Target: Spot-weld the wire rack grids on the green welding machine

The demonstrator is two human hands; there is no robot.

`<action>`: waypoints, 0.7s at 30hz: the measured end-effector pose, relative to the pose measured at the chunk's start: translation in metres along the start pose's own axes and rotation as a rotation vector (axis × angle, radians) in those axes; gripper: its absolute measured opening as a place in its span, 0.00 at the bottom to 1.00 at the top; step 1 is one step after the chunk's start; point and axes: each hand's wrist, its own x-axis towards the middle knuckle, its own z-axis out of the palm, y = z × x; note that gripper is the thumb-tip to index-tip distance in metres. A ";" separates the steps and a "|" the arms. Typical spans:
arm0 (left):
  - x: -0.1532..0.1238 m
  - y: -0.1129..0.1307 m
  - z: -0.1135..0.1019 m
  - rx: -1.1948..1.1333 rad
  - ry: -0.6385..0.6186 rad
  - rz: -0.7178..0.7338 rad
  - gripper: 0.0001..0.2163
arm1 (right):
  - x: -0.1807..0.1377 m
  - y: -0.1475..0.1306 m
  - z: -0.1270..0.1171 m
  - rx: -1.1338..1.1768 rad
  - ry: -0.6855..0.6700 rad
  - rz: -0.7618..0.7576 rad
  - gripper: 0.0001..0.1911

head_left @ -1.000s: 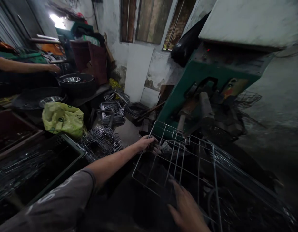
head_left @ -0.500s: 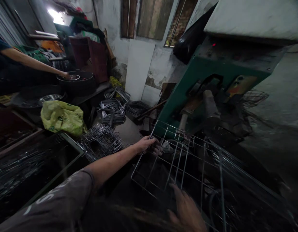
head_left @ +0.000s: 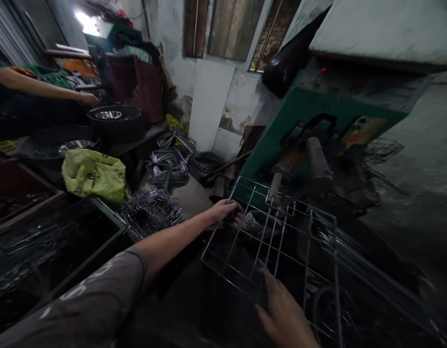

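Observation:
A wire rack (head_left: 259,249) made of thin metal rods is tilted in front of me, its far side close under the green machine (head_left: 267,135). My left hand (head_left: 227,212) grips the rack's left edge, thumb on top and fingers beneath the rods. Lower down, my right hand (head_left: 283,304) has its fingers and thumb around the near edge of the rack; part of that grip is dark and hard to make out. Above the rack's far edge, the machine's metal electrode arm (head_left: 275,186) reaches down close to the rods.
Bent wire frames (head_left: 151,212) lie piled on the floor at left, near a yellow-green bag (head_left: 95,174). A dark bin (head_left: 74,256) holds metal pieces. At far left a co-worker's arm (head_left: 45,87) extends near a metal bowl (head_left: 108,115) on a black tub. Long rods (head_left: 368,266) lie at right.
The rack has moved slightly right, both hands staying with it. The co-worker's hand has drawn back from the metal bowl. My view has shifted a little.

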 end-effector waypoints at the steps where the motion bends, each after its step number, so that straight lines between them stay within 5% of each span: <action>1: 0.003 0.001 0.000 -0.002 0.000 -0.005 0.17 | 0.002 0.000 -0.003 -0.006 0.001 0.010 0.34; 21: 0.016 0.001 0.001 0.016 -0.017 0.019 0.19 | 0.010 0.026 0.008 0.064 0.046 0.006 0.37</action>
